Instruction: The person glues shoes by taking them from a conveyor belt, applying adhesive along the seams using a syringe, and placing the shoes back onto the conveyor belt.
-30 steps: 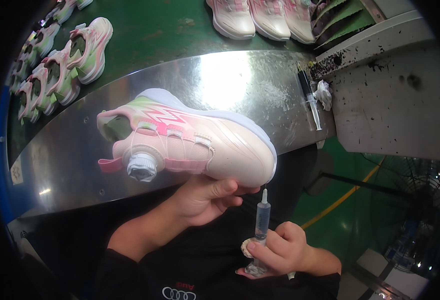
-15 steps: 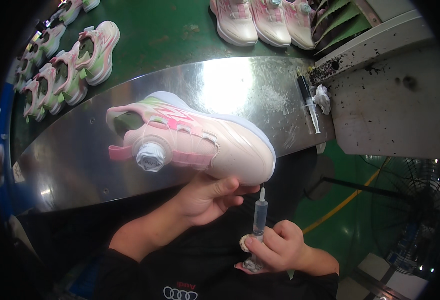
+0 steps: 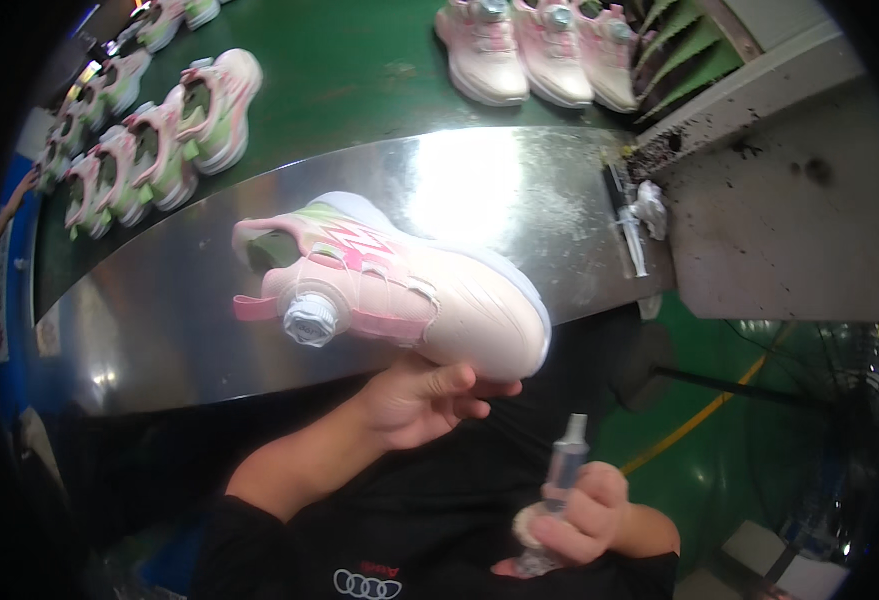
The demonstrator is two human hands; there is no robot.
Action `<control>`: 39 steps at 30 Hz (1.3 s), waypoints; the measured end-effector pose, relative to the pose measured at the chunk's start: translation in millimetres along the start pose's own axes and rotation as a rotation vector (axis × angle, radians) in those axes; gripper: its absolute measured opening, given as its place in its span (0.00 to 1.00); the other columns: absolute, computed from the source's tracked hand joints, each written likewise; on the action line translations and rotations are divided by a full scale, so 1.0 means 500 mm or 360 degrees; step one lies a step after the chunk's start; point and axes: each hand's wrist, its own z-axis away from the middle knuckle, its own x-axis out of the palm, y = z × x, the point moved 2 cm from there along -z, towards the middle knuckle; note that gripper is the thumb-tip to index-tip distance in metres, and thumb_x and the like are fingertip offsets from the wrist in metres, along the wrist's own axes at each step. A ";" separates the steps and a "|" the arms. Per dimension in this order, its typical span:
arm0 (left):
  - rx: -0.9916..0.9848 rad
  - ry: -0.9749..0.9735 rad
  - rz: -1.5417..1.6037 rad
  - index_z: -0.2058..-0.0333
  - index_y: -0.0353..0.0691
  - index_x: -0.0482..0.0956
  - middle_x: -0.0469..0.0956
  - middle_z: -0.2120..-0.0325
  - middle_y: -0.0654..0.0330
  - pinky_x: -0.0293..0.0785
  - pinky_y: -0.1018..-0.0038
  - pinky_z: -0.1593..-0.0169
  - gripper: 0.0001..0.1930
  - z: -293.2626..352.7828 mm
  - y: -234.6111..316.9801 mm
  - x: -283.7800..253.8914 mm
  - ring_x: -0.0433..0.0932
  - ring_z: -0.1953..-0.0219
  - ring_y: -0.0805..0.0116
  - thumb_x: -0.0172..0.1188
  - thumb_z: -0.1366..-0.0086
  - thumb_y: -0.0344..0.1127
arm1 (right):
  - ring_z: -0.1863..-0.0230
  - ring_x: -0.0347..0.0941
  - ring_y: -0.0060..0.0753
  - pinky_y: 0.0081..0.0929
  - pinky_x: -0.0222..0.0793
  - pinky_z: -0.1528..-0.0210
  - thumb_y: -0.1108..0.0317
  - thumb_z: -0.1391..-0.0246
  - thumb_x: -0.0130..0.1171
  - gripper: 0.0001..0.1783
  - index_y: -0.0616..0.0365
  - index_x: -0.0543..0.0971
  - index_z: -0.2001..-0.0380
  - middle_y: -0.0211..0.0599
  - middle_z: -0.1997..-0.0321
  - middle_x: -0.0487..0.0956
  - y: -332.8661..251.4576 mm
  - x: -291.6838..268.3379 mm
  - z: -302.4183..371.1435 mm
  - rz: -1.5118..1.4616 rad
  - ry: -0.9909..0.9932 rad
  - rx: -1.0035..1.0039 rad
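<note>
My left hand [image 3: 415,402] is closed under the front part of a pink and cream sneaker [image 3: 465,318], which lies on its side with the toe to the right. A white dial [image 3: 311,320] and thin laces show on the upper, and its green-lined opening faces left. The fingers beneath the shoe are partly hidden. Lower right, my right hand [image 3: 588,512] is wrapped round a clear syringe [image 3: 569,452], its tip pointing up and standing apart from the toe. Whitish wrapping covers the syringe's lower part by my thumb.
A metal plate [image 3: 180,350] lies beneath the sneaker. On it at right, a second syringe [image 3: 630,225] rests beside crumpled white tissue [image 3: 651,210]. Other sneakers [image 3: 222,115] line the green surface at left, with several more [image 3: 485,55] at the top. A grey metal housing [image 3: 790,220] borders the right.
The syringe has come away from the toe edge, moving down and to the right with my right hand. My left hand keeps hold of the sneaker. The view has shifted slightly.
</note>
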 end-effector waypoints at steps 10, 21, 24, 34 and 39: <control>0.0436 0.0515 -0.0098 0.40 0.31 0.54 0.66 0.48 0.42 0.66 0.56 0.44 0.42 0.253 0.030 -0.026 0.70 0.48 0.47 0.61 0.57 0.28 | 0.63 0.62 0.38 0.34 0.58 0.61 0.42 0.70 0.71 0.45 0.59 0.66 0.52 0.39 0.60 0.69 0.215 0.039 -0.049 0.0008 -0.0132 0.0327; 0.0764 0.0513 -0.1011 0.46 0.26 0.60 0.68 0.51 0.45 0.66 0.66 0.42 0.23 -0.048 0.337 -0.010 0.70 0.49 0.54 0.48 0.35 0.36 | 0.62 0.65 0.43 0.34 0.62 0.57 0.46 0.73 0.73 0.47 0.63 0.66 0.52 0.43 0.59 0.69 0.299 0.125 -0.110 -0.0029 0.0076 0.0448; 0.0602 0.0676 -0.1243 0.50 0.28 0.64 0.72 0.58 0.48 0.73 0.68 0.52 0.19 -0.077 0.364 0.008 0.75 0.55 0.54 0.50 0.36 0.36 | 0.63 0.65 0.43 0.35 0.63 0.59 0.46 0.73 0.73 0.47 0.62 0.66 0.52 0.43 0.60 0.70 0.301 0.128 -0.101 0.0050 0.0037 0.0439; 0.1681 0.1345 -0.2317 0.43 0.33 0.54 0.68 0.55 0.55 0.65 0.70 0.45 0.30 0.164 0.521 -0.084 0.68 0.48 0.61 0.54 0.44 0.19 | 0.66 0.64 0.42 0.35 0.64 0.63 0.42 0.69 0.69 0.45 0.59 0.65 0.52 0.41 0.62 0.70 0.329 0.128 -0.102 -0.0041 0.0146 0.0293; 0.1475 0.1667 -0.2854 0.37 0.35 0.45 0.57 0.42 0.50 0.57 0.70 0.41 0.43 0.091 0.590 -0.091 0.59 0.41 0.61 0.63 0.48 0.26 | 0.66 0.65 0.42 0.35 0.64 0.62 0.43 0.67 0.69 0.44 0.62 0.66 0.53 0.42 0.63 0.70 0.328 0.127 -0.101 -0.0005 0.0162 0.0302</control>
